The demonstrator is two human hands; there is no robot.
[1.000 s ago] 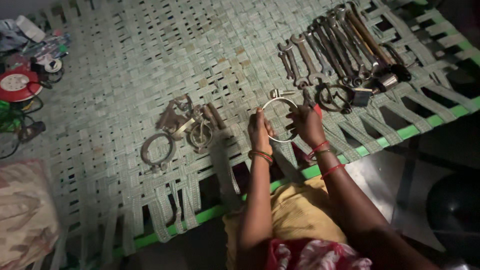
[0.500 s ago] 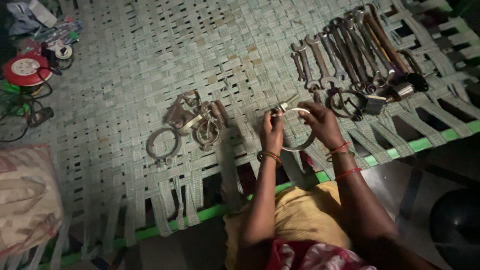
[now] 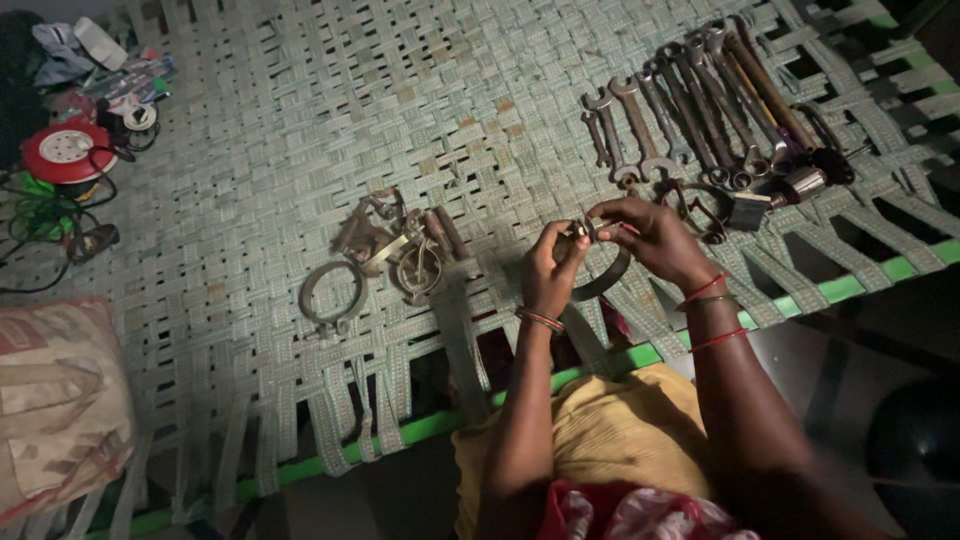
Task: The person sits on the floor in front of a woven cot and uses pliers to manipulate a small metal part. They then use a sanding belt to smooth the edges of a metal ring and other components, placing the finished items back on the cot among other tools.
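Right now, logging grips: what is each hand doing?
Left hand: closed on the metal ring clamp.
Right hand: fingers pinched on the same clamp's top.

metal ring clamp [image 3: 606, 272] | grey, round | upright, off the woven bed

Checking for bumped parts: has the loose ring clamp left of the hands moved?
No. The loose ring clamp still lies just left of the pile of metal fittings.

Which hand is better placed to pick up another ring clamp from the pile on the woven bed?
Probably the left hand. Both hands hold one ring clamp, but the loose clamps lie on its side; the right hand is nearer the wrenches.
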